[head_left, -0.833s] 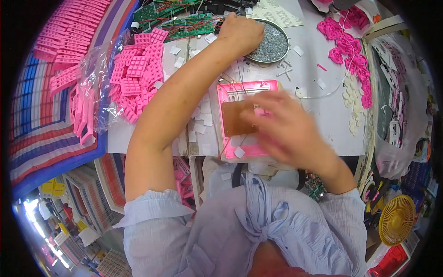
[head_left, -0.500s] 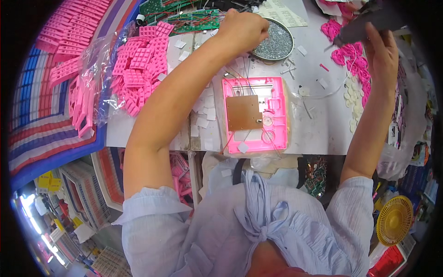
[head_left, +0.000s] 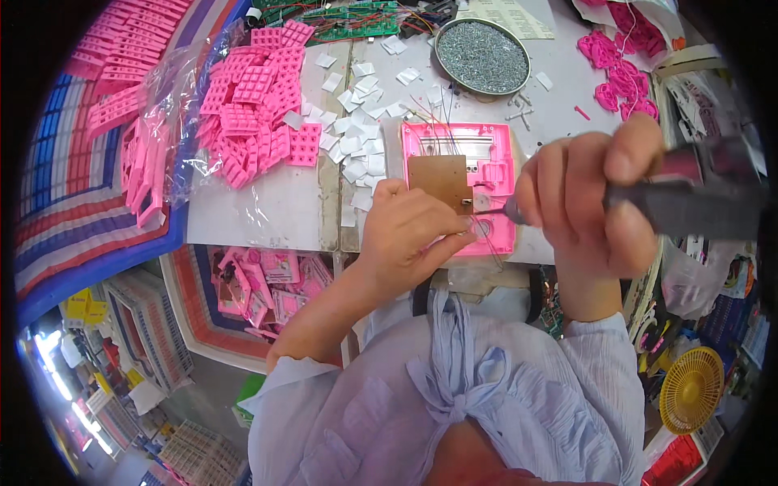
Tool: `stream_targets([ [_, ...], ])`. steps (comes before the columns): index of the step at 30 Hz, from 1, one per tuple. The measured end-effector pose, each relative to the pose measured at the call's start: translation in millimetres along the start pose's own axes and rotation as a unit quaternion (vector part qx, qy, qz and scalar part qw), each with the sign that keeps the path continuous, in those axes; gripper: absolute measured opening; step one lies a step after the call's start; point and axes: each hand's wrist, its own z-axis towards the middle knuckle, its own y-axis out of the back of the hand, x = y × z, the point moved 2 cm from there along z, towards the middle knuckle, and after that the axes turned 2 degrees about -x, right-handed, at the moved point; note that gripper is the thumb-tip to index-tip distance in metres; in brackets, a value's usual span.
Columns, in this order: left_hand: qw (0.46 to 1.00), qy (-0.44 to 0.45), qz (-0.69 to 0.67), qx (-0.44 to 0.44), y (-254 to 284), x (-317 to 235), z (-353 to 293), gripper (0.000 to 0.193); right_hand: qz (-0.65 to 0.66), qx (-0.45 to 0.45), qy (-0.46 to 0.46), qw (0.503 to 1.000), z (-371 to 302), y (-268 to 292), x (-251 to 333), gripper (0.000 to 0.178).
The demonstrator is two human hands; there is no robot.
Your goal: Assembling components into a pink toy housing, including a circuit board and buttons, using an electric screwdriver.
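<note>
In front of me lies a pink plastic housing, open side up, with a brown circuit board in it and thin wires at its top and bottom ends. My right hand is wrapped round a dark powered screwdriver. Its bit points left, close to the fingertips of my left hand. The left thumb and forefinger are pinched together by the board's lower edge; whatever they hold is too small to make out.
Beyond the housing stands a round dish of small screws. White paper squares are scattered left of it, beside a heap of pink keypads. Green circuit boards lie at the back, pink coils at the right.
My left hand has come back from the screw dish to the board. My right hand has brought the screwdriver down and inward from the upper right, its bit now over the housing.
</note>
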Motion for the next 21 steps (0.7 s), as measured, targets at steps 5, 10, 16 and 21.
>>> stream_targets([
  [5,0.999,-0.026,0.042,0.004,2.0,3.9,-6.0,0.017,-0.019,0.001,-0.011,1.000,1.9,-13.1,4.8,0.026],
  [10,0.993,-0.035,0.108,0.010,13.3,3.5,-4.3,0.015,-0.013,-0.019,-0.032,0.999,-0.6,-6.5,2.7,0.027],
  [16,0.987,0.009,0.159,-0.021,9.7,-13.6,2.8,0.011,-0.003,-0.004,-0.024,1.000,-0.9,-13.4,-3.7,0.028],
  [21,0.995,0.048,0.086,0.020,11.1,-9.2,-2.0,0.012,-0.008,-0.022,-0.024,0.999,-5.9,-20.4,-12.2,0.030],
])
